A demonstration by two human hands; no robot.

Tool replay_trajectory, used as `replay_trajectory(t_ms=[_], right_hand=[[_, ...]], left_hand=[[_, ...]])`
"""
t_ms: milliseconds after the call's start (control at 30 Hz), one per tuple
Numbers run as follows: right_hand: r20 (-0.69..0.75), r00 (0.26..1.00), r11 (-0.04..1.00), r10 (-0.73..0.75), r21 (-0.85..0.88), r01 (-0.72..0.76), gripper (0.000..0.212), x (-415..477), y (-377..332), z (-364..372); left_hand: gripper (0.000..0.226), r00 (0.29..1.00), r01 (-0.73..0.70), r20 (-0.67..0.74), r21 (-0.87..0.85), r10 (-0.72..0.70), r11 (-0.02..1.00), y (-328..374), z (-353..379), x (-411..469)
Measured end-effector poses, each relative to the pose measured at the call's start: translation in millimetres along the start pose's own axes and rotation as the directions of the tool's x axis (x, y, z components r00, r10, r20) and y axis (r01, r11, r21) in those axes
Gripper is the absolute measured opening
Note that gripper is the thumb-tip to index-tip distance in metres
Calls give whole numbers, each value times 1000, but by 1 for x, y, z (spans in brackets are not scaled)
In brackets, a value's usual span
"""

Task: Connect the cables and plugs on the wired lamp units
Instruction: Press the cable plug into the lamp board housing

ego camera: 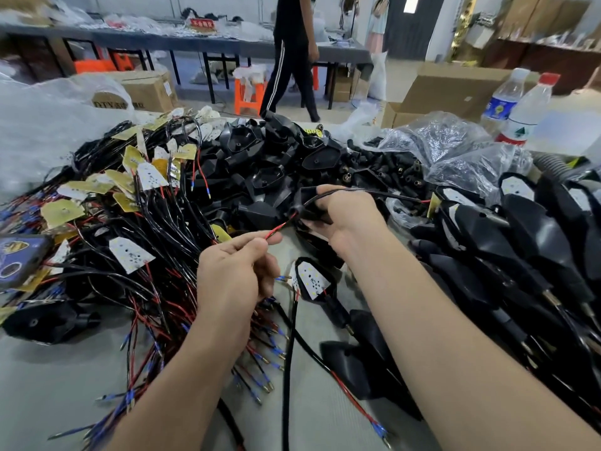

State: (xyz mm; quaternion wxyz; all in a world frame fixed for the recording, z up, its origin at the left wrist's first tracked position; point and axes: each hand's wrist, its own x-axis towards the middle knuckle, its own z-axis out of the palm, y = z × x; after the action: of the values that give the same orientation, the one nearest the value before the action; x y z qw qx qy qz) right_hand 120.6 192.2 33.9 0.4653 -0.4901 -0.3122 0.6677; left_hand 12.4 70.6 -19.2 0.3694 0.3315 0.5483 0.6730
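Lamp units [520, 249], black housings with white LED boards seated and cables attached, lie stacked along the right side of the counter [48, 385] that I view through the head camera.

1. The left side of the counter carries a large tangle of wired boards [130, 206]: black and red leads with blue-sleeved ends, fixed to white and yellow boards.
2. A heap of empty black housings [260, 164] fills the centre rear.
3. A crumpled clear plastic bag [455, 148] lies at the right rear, beside loose small black sleeves [383, 161].
4. Two water bottles [527, 112] stand behind the bag.
5. A phone [19, 258] in a dark case lies at the left edge, on the leads.
6. The right hand [344, 219] is above the centre of the counter. Its fingers are curled round one black housing [309, 206]. A black cable passes over the fingers and runs right to a small yellow board [434, 203].
7. The left hand [231, 275] is just beside it, nearer to me. Thumb and forefinger pinch the wire pair; the other fingers are curled in.
8. One single lamp unit [312, 278] lies on the counter between the forearms, white board up.
9. The wire pair [279, 227], red and black, spans from the held housing to the left-hand pinch.
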Motion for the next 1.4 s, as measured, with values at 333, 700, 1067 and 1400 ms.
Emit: replay_trajectory(t_ms=[333,700,1067,1400], right_hand=[[116,975,880,189,-461,-116,24,22,-9,-4],[32,998,959,46,278,-53,40,-5,-6,-29],[-156,983,653,100,756,53,12,-6,-42,-64],[212,947,879,239,368,-304,33,20,-34,-53]], left_hand=[[36,990,-105,113,209,83,972,-2,8,-3],[21,964,-199,-97,346,246,917,-5,5,-1],[21,979,-198,-41,58,201,978,6,1,-8],[19,969,-220,147,143,199,965,5,7,-14]])
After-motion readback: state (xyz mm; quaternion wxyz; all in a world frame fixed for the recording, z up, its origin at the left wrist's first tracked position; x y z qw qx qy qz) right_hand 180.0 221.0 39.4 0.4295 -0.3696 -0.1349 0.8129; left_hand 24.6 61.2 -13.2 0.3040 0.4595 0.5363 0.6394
